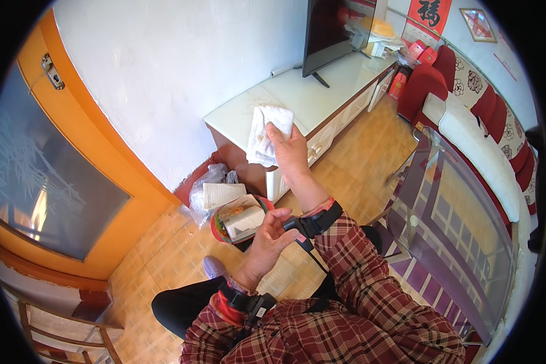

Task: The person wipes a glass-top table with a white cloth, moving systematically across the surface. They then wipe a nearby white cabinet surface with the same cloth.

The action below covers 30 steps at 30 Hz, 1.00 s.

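My right hand [288,148] is closed on a folded white cloth [262,136], thumb on top, at the near end of a glass-topped TV cabinet [230,113]. Whether the cloth touches the cabinet top I cannot tell. My left hand [266,246] is lower, close to the black strapped device [312,225] on my right wrist. Its thumb and fingers are apart and slightly bent, with nothing seen between them. Another black device [258,309] is strapped to my left wrist.
Below the cabinet's near end stands a red-rimmed basin [217,229] with a white box [244,219], beside a clear plastic bag [200,193]. A TV [337,36] stands on the cabinet. A glass table [455,224] and red sofa [428,91] are at right, an orange door [145,212] at left.
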Each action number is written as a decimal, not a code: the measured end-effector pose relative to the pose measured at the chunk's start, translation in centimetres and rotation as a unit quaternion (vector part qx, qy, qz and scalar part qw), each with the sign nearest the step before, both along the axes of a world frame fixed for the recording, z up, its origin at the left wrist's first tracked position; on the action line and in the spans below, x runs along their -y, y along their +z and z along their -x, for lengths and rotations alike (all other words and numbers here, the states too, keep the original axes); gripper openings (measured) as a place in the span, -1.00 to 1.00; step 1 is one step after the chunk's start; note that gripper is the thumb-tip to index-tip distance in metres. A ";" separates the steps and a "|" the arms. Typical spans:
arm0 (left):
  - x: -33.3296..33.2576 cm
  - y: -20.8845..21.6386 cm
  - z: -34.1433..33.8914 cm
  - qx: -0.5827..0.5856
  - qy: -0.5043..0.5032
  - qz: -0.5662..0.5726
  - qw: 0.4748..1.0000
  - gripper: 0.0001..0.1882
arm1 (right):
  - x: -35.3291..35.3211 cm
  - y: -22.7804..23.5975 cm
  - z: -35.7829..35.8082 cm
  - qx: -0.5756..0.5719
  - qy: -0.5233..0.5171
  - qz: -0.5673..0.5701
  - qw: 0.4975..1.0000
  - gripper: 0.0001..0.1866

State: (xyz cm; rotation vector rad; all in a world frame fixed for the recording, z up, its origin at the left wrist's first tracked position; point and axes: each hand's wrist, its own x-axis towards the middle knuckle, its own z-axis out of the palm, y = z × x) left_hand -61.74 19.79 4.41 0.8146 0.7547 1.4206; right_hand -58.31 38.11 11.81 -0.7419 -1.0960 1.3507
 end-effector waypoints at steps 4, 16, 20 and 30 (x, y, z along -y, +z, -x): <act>-1.0 2.0 -1.5 -0.015 0.003 0.018 1.000 -0.56 | 0.6 2.3 0.0 0.124 -0.111 -0.179 0.970 -0.66; 0.4 7.7 -3.9 -0.180 0.081 -0.089 0.976 -0.43 | 4.9 11.0 -3.5 0.155 -0.288 -0.492 0.807 -0.67; 1.0 7.8 -4.5 -0.163 0.097 -0.152 0.970 -0.41 | 5.6 11.5 -4.1 0.149 -0.296 -0.518 0.788 -0.67; 2.1 8.0 -5.2 -0.136 0.107 -0.142 0.975 -0.45 | 5.1 11.3 -4.3 0.089 -0.269 -0.452 0.846 -0.69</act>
